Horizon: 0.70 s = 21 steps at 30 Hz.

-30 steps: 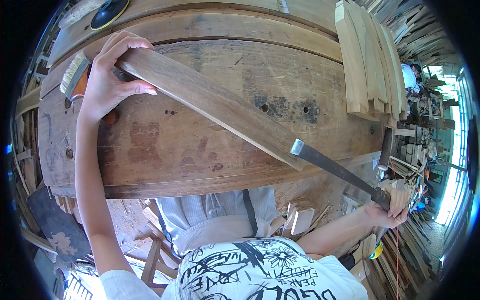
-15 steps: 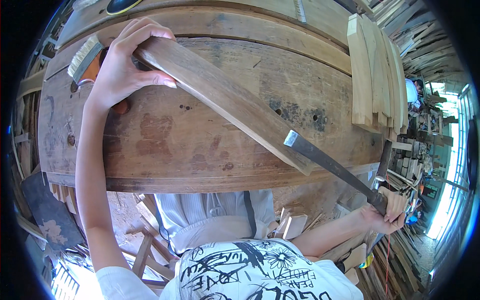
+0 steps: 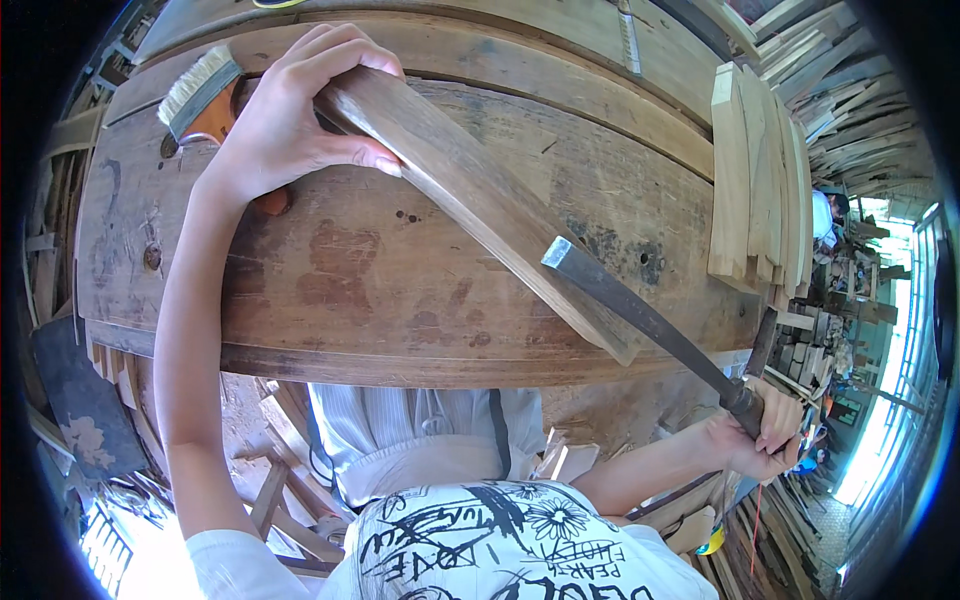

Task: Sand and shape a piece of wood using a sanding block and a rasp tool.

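Observation:
My left hand [image 3: 285, 125] grips the upper-left end of a long brown board [image 3: 470, 200] lying diagonally on the scratched wooden workbench [image 3: 330, 290]. My right hand [image 3: 755, 435], at the lower right, is closed round the handle end of a long dark chisel-like tool [image 3: 660, 330]. Its bright flat tip rests over or against the board near the board's lower end; whether it touches is unclear. Left of my left hand lies a wide brush [image 3: 200, 100] with pale bristles and an orange handle.
Pale boards [image 3: 750, 180] are stacked at the bench's right. A pale ruler-like strip [image 3: 628, 40] lies at the back, and a dark bar [image 3: 762, 340] at the right edge. Loose timber [image 3: 840, 120] fills the right side, where another person [image 3: 830, 215] is visible farther off.
The flat tip of the tool has moved left and up along the board, with my right hand shifting slightly left. The view has shifted, so the bench's back sits further right in the picture.

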Available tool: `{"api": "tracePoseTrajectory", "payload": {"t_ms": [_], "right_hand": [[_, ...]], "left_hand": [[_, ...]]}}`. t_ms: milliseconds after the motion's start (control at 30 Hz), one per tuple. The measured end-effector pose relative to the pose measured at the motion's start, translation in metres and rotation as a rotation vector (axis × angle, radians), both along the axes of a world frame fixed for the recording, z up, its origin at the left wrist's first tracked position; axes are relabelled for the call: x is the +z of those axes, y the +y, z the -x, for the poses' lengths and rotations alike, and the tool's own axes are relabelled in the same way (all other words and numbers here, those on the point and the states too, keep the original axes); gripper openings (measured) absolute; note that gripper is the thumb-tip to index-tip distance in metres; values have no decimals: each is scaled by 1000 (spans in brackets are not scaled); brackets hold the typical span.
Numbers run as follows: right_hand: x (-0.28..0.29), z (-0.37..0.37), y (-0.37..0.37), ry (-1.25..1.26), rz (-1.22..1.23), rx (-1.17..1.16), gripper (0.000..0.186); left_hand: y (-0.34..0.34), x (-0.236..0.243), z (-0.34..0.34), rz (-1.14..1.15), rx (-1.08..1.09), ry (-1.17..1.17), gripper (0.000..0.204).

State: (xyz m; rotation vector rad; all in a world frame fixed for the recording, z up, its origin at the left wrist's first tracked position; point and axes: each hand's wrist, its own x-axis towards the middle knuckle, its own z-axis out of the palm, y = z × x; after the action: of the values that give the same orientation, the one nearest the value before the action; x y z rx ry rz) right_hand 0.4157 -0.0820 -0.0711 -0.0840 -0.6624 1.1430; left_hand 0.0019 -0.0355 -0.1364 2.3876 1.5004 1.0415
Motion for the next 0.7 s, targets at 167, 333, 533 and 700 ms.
{"api": "tracePoseTrajectory", "payload": {"t_ms": [167,333,533,700], "right_hand": [[-4,1,-1,17,-5,-10,22],[-4,-1,-3,-4,2,-34,22],[1,-7,-7,-14,19,-3,23],[4,-16,-11,-9,8,-33,24]], "left_hand": [[0,1,-3,-10,8,-15,59],[1,0,-3,-6,8,-27,55],[-1,-2,0,36,18,-38,62],[1,-1,-3,3,25,-47,56]]}}
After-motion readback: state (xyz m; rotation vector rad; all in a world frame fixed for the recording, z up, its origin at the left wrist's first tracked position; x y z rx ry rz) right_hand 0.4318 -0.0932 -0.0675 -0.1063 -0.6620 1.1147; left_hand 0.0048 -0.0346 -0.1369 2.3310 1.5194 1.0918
